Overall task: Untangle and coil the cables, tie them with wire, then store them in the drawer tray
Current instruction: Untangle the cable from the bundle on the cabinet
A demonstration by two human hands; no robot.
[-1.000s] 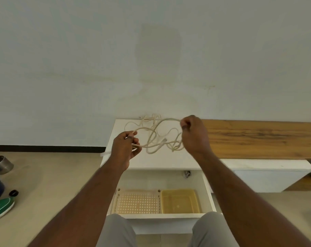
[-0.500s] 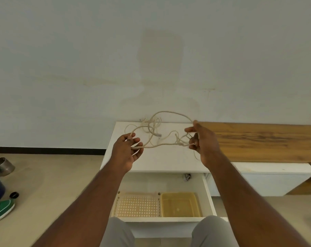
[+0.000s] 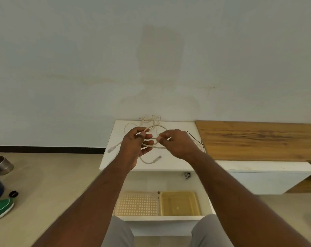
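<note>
Hands working above white cabinet top point(image 3: 178, 163): left hand point(image 3: 133, 147) gripping loops of beige cable point(image 3: 152, 142), right hand point(image 3: 178, 143) pinching same cable. Drawer tray point(image 3: 179, 204) lying below, holding nothing.

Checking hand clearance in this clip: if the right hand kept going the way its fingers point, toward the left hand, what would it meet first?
Probably the left hand. The right hand pinches the cable, fingertips aimed left; only a short cable loop separates them. Depth is unclear.
</note>
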